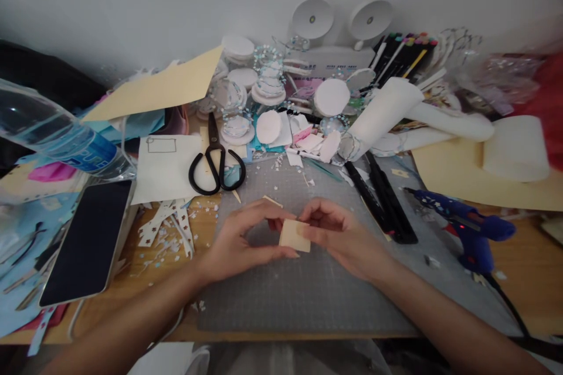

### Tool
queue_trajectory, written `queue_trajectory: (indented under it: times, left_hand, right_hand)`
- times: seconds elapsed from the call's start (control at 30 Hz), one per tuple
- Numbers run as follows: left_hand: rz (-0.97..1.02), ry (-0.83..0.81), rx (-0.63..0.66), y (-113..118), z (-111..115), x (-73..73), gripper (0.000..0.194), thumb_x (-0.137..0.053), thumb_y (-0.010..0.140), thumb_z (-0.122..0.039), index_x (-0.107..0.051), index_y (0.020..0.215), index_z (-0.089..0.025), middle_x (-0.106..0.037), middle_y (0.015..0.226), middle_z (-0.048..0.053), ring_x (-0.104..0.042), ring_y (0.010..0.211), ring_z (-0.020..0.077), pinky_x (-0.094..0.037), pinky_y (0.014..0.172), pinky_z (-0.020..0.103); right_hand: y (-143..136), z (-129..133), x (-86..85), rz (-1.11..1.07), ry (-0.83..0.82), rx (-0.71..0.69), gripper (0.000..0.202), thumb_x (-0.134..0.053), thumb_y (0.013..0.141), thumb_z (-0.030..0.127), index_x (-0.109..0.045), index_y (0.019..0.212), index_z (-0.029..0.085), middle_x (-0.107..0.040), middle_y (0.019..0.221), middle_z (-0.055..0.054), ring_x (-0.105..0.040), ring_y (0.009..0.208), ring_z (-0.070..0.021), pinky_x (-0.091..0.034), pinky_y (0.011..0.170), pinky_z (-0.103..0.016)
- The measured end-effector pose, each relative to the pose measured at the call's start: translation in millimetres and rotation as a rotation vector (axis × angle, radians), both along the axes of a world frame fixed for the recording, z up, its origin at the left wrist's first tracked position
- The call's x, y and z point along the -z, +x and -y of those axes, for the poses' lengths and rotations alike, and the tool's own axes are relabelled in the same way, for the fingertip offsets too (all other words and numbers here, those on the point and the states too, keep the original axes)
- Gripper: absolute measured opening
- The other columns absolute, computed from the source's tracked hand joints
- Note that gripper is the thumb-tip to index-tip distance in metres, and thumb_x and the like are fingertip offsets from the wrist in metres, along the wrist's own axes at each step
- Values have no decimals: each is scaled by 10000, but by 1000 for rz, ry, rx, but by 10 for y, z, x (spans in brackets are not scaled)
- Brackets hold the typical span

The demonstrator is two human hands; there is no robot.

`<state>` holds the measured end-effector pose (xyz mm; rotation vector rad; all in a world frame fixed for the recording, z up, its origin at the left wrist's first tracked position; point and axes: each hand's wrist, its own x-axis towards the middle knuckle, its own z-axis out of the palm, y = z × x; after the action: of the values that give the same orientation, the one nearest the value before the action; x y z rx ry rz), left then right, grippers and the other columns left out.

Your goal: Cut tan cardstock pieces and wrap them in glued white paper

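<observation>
Between my two hands, just above the grey cutting mat (264, 299), is a small cream-coloured piece of folded paper or card (294, 237). My left hand (246, 237) grips its left side, thumb along the lower edge and fingers behind the upper edge. On the right side, my right hand (341, 231) pinches it, the thumb lying over its front face. Some fingertips are hidden behind the piece. Black-handled scissors (216, 164) lie beyond my left hand, and a black craft knife (367, 202) lies beyond my right.
A blue glue gun (466, 222) with a small red light rests at the right. A phone (88, 240) and a tilted water bottle (65, 135) are at the left. White foam rolls (387, 111), paper scraps (171, 225) and yellow card (162, 88) crowd the table.
</observation>
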<state>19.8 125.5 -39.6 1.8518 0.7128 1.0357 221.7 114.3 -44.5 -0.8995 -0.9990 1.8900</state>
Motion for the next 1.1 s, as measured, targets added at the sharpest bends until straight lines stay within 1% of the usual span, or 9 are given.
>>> queue_trajectory:
  times: [0.1, 0.27, 0.57, 0.7, 0.8, 0.9, 0.97, 1.03, 1.1]
  left_hand:
    - [15, 12, -16, -7, 21, 33, 384, -803, 700, -232, -653, 1050, -184, -667, 874, 42, -606, 776, 148, -500, 714, 266]
    - [26, 54, -52, -13, 29, 45, 392, -818, 681, -225, -655, 1035, -193, -669, 861, 31, -605, 768, 142, -494, 702, 254]
    - [63, -17, -6, 4, 20, 33, 412, -815, 685, -248, -656, 1060, -189, -668, 890, 52, -614, 811, 159, -504, 721, 269]
    - [87, -37, 22, 4, 16, 25, 415, -819, 677, -220, -666, 1062, -196, -682, 882, 52, -619, 811, 163, -501, 717, 267]
    - [111, -42, 19, -11, 16, 44, 434, -821, 672, -194, -669, 1079, -207, -679, 903, 52, -612, 823, 161, -499, 731, 264]
    - [130, -52, -22, -27, 11, 66, 446, -814, 681, -175, -666, 1099, -218, -672, 934, 50, -605, 869, 161, -493, 775, 265]
    - [179, -84, -47, -33, 4, 66, 433, -813, 680, -165, -670, 1085, -212, -667, 967, 57, -605, 917, 165, -491, 810, 264]
    - [251, -150, -34, -36, -3, 51, 405, -814, 674, -159, -674, 1052, -196, -666, 1031, 75, -603, 1006, 180, -482, 873, 274]
    - [322, -248, 19, -35, -6, 26, 377, -807, 679, -150, -663, 1026, -185, -669, 1103, 95, -596, 1096, 202, -471, 929, 297]
  right_hand:
    - [-13, 11, -12, -15, 21, 10, 140, -750, 752, 252, -633, 807, 201, -605, 795, 20, -553, 729, -86, -443, 649, -203]
    - [-26, 22, 15, 0, 61, -22, 150, -717, 789, 303, -618, 771, 191, -570, 703, 35, -526, 617, -74, -437, 570, -201]
    - [-9, 19, 46, 65, 104, 0, 161, -710, 800, 286, -615, 733, 174, -594, 652, 34, -544, 574, -60, -440, 532, -178]
    - [3, 19, 40, 90, 95, -17, 161, -717, 789, 302, -636, 734, 174, -615, 653, 24, -566, 556, -71, -447, 512, -193]
    - [12, 21, 33, 86, 97, -21, 169, -707, 797, 322, -645, 737, 177, -624, 654, 22, -575, 534, -78, -456, 510, -211]
    - [36, -2, 41, 90, 111, 38, 185, -692, 809, 349, -648, 745, 181, -607, 612, 30, -564, 518, -84, -454, 521, -225]
    - [67, -43, 64, 106, 114, 134, 190, -690, 808, 364, -643, 755, 188, -604, 627, 32, -558, 527, -86, -451, 527, -227]
    - [104, -102, 100, 178, 131, 238, 178, -689, 803, 375, -642, 802, 203, -619, 686, 27, -561, 550, -92, -452, 537, -234]
    - [137, -163, 138, 320, 191, 293, 178, -684, 804, 363, -635, 903, 224, -631, 734, 17, -579, 603, -116, -469, 579, -258]
